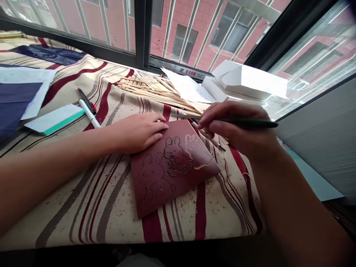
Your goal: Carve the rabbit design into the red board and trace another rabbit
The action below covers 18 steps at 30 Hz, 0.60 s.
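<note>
A dark red board [169,170] with rabbit outlines carved into it lies on the striped cloth [91,200]. My left hand [139,130] rests flat on the board's upper left corner, fingers stretched out and together. My right hand [236,128] is closed in a pinch on a thin green-handled carving tool [250,122], whose tip points at the board's upper right edge beside the pale carved rabbit [196,150]. Other metal tools [214,142] lie under my right hand.
A pile of thin wooden strips [155,91] and paper sheets [189,89] lies near the window. White boxes [247,79] sit on the sill. Two pens [87,107], a teal-edged pad [54,118] and dark blue sheets [16,104] lie on the left. Shavings dot the cloth.
</note>
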Each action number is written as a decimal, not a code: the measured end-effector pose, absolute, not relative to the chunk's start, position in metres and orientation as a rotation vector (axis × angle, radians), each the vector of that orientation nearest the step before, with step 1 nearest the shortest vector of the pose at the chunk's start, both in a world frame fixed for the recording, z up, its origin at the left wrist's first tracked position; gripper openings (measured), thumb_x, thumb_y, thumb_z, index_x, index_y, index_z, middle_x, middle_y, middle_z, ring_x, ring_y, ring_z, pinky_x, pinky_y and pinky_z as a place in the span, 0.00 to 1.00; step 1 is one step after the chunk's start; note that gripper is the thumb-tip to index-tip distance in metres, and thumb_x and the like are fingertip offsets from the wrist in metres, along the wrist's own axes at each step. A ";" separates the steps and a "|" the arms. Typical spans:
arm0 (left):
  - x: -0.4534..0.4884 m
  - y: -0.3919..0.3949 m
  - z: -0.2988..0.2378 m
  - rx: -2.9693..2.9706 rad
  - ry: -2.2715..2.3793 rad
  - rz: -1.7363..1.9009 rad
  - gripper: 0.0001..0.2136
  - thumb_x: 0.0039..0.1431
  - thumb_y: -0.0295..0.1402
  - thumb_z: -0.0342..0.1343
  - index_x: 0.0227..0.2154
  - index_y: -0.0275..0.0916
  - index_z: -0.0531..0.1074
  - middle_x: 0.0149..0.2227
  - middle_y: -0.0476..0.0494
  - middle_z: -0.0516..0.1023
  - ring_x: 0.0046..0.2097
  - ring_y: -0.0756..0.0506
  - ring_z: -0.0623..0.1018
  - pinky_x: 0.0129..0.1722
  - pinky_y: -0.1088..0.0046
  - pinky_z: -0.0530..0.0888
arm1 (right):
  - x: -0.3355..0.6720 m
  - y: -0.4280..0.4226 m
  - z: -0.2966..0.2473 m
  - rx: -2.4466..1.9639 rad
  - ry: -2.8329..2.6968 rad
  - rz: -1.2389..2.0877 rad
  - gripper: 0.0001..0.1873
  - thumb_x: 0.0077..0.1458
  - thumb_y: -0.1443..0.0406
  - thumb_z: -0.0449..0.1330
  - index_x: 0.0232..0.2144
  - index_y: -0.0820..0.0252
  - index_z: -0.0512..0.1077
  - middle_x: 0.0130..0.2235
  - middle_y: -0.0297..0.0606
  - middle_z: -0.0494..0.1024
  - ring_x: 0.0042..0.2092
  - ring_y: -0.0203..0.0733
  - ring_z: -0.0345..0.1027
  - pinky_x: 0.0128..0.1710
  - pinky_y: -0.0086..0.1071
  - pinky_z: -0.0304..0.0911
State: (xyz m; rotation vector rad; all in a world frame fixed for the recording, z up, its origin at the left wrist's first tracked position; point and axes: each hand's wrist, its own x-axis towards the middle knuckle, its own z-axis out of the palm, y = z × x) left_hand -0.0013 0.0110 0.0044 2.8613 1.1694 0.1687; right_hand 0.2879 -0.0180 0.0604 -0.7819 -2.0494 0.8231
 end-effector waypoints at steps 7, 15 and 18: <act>-0.014 0.020 -0.010 2.829 0.996 0.269 0.30 0.79 0.51 0.41 0.69 0.43 0.76 0.73 0.34 0.73 0.69 0.30 0.75 0.72 0.48 0.69 | 0.336 0.023 0.053 -1.246 -2.605 0.110 0.19 0.69 0.66 0.56 0.56 0.56 0.82 0.58 0.48 0.86 0.59 0.57 0.79 0.60 0.54 0.73; -0.025 0.032 -0.020 2.928 0.875 0.308 0.32 0.80 0.57 0.37 0.69 0.49 0.77 0.72 0.37 0.75 0.66 0.32 0.78 0.69 0.52 0.73 | 0.352 0.038 0.044 -1.451 -2.605 0.292 0.23 0.70 0.70 0.54 0.52 0.51 0.87 0.56 0.38 0.89 0.59 0.49 0.83 0.63 0.45 0.74; -0.052 0.045 -0.005 2.887 1.098 0.255 0.29 0.81 0.56 0.40 0.69 0.50 0.76 0.72 0.45 0.76 0.69 0.38 0.76 0.72 0.58 0.69 | 0.364 0.052 0.036 -1.618 -2.409 0.190 0.20 0.72 0.65 0.55 0.56 0.56 0.85 0.57 0.46 0.88 0.58 0.56 0.82 0.61 0.52 0.75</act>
